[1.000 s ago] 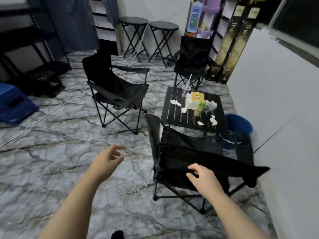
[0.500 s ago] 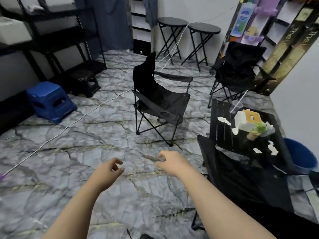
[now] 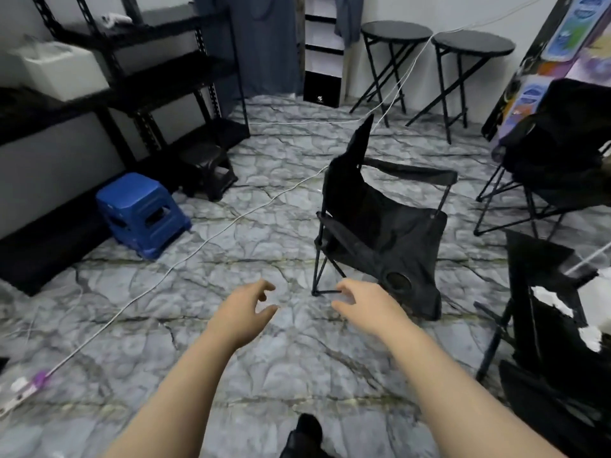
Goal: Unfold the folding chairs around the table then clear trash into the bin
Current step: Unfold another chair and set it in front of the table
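Note:
A black folding chair [image 3: 380,223] stands unfolded on the marble floor ahead of me, its cup-holder armrest toward me. My left hand [image 3: 243,310] and my right hand [image 3: 365,304] are both stretched out low in front of it, fingers apart, holding nothing. The right hand is close to the chair's front leg but not touching it. A second black chair [image 3: 555,166] stands at the right edge. The black slatted table [image 3: 545,269] shows at far right with white paper scraps [image 3: 553,302] on it. The bin is out of view.
A blue plastic stool [image 3: 142,213] and a black stool [image 3: 208,166] sit by black metal shelving [image 3: 109,87] on the left. A white cable [image 3: 185,256] runs across the floor to a power strip [image 3: 20,390]. Two round black folding tables [image 3: 433,51] stand at the back wall.
The view has swung left, away from the table and the near chair. My right hand left the near chair's back and now reaches, with the left, toward the middle chair.

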The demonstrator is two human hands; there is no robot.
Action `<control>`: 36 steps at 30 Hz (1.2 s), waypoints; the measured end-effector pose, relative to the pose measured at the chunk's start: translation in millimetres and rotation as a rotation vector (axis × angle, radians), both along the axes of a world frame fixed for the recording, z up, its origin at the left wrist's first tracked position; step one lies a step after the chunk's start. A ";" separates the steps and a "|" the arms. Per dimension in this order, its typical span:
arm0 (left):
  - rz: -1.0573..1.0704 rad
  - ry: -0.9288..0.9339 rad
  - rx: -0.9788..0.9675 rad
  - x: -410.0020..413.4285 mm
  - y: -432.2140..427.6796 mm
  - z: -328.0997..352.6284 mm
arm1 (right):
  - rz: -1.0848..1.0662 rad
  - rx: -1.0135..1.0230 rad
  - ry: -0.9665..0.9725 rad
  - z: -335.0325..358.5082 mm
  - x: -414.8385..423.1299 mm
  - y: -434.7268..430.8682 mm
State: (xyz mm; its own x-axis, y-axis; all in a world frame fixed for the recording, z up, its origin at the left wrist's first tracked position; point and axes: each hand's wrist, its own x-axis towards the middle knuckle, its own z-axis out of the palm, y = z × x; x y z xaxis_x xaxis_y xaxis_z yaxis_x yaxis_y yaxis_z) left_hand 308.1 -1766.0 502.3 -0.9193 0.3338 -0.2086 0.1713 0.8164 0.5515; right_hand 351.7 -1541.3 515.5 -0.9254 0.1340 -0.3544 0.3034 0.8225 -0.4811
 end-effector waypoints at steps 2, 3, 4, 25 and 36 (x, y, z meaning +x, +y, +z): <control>0.019 0.033 0.018 -50.2 -4.8 5.5 | 0.025 -0.007 0.024 8.7 -56.2 5.3; 0.026 0.084 0.024 -75.1 -6.0 10.1 | 0.037 0.003 0.059 14.3 -83.7 9.0; 0.017 0.143 0.016 -98.7 -6.1 15.7 | 0.043 0.021 0.096 20.6 -110.1 12.7; -0.912 0.285 0.198 -548.6 203.0 45.2 | -0.870 0.040 0.347 12.3 -375.3 107.8; -1.567 -0.038 0.047 -586.9 431.2 34.8 | -1.333 -0.119 -0.057 -29.1 -364.4 182.6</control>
State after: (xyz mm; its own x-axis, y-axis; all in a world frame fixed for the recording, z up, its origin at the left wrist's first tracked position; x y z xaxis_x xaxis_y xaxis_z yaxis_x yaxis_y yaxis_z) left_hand -278.8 -1334.9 537.1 0.3415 0.9214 -0.1852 0.7858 -0.1718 0.5941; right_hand -12.6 -1358.7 486.4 -0.0969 0.8825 -0.4603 0.8579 -0.1604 -0.4881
